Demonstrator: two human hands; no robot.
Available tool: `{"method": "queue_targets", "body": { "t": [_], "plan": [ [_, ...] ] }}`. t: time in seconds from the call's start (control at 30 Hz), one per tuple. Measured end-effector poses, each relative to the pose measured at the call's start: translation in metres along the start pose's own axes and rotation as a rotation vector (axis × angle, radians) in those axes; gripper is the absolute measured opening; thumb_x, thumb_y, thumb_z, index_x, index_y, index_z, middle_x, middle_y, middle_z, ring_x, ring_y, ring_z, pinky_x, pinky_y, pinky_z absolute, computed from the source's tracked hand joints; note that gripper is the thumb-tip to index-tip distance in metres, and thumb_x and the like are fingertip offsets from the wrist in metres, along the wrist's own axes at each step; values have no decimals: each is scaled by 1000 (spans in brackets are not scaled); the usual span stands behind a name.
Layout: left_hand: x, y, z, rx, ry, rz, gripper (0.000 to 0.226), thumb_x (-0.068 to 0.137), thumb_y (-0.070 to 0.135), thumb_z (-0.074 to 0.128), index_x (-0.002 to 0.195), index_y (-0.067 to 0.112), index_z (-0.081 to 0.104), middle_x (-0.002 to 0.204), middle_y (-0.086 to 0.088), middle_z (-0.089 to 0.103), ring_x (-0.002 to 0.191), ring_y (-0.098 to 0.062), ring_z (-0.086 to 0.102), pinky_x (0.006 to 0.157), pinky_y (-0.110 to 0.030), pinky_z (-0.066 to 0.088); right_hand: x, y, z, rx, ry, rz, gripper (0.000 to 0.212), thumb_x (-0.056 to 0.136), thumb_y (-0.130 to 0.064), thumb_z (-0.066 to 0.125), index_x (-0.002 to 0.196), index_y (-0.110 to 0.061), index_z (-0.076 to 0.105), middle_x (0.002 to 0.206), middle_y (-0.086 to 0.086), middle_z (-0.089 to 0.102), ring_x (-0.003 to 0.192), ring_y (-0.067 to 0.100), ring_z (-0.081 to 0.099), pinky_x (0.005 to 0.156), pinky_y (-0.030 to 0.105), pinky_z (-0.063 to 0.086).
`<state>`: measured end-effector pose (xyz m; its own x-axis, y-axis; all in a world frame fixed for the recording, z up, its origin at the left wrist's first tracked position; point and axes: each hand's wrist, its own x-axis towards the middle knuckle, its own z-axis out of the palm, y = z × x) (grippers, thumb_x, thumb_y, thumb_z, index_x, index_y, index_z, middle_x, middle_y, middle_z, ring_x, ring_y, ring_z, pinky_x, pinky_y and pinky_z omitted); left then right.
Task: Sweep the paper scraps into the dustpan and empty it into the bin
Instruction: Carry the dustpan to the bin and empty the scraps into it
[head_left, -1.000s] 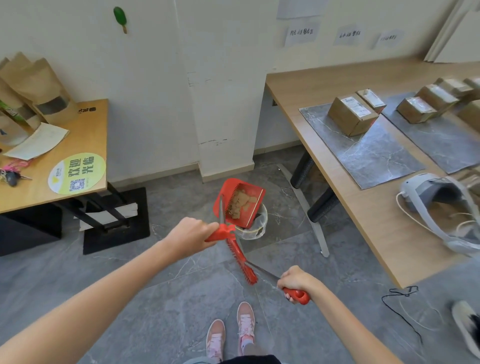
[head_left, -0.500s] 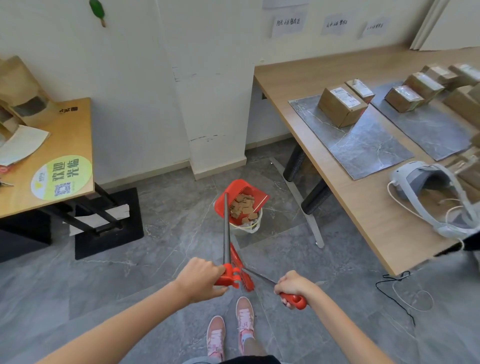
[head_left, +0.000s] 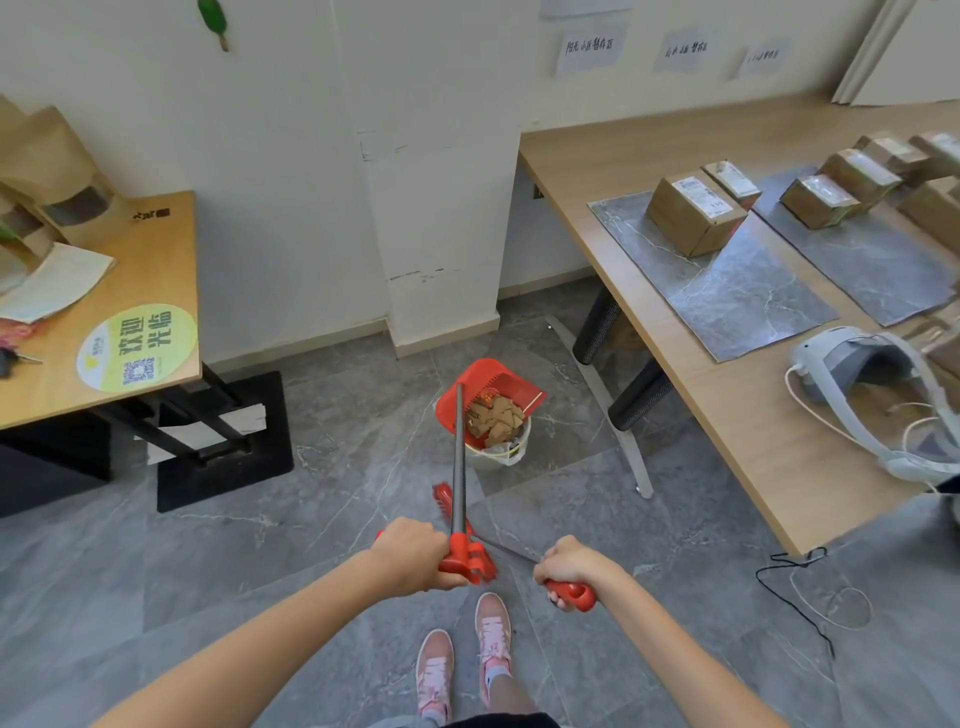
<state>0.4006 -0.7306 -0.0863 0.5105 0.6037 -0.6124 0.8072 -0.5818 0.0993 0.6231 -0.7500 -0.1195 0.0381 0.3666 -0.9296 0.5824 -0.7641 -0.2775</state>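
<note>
A red long-handled dustpan rests tilted over a small white bin on the grey floor. Brown paper scraps lie in the pan, at its lower lip above the bin's mouth. My left hand grips the red top of the dustpan's grey pole. My right hand grips the red handle of the broom, whose red bristle head sits low just behind the pole, off to the pan's near side.
A wooden desk with cardboard boxes, grey mats and a white headset stands on the right, its legs close to the bin. A smaller wooden table stands at the left. A black cable lies on the floor at right.
The dustpan has dropped from being held up above the bin to lying tilted over its mouth, and the scraps have slid toward the lip. Both hands have come lower and nearer to me.
</note>
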Motion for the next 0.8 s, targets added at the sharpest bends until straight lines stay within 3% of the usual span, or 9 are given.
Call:
{"method": "queue_targets", "body": {
  "t": [0.13,0.23,0.4,0.6,0.8],
  "plan": [
    [-4,-1,-11,84,57,14,51,89,61,45,73,12,45,101,-18,68,92,-38,64,65,-36,36,7,-10,3,-12,3,5,19,84,3,51,69,-4,41,31,7,47,26,14,44,33,15,38],
    [-5,-1,-18,109,83,27,51,89,61,45,78,11,49,99,-17,68,90,-37,64,64,-36,37,13,-18,4,-34,10,7,19,85,2,53,73,-5,39,31,7,48,25,13,45,33,17,40],
    [-9,-6,-33,138,119,36,56,88,62,46,68,10,42,81,-14,61,85,-35,65,60,-35,37,21,-30,10,-69,31,15,21,85,4,51,74,-6,36,28,7,47,23,13,45,31,16,40],
    [-17,-11,-48,217,162,59,53,88,62,45,75,10,46,80,-11,64,83,-34,66,60,-34,39,23,-31,14,-94,23,26,21,86,5,50,75,-5,35,26,7,46,21,12,44,30,16,40],
    [-27,-15,-47,299,171,63,54,90,61,42,74,10,44,93,-15,69,83,-35,67,46,-27,21,24,-25,13,-133,22,39,24,86,2,52,77,-7,31,28,6,48,24,11,45,31,17,41]
  ]
}}
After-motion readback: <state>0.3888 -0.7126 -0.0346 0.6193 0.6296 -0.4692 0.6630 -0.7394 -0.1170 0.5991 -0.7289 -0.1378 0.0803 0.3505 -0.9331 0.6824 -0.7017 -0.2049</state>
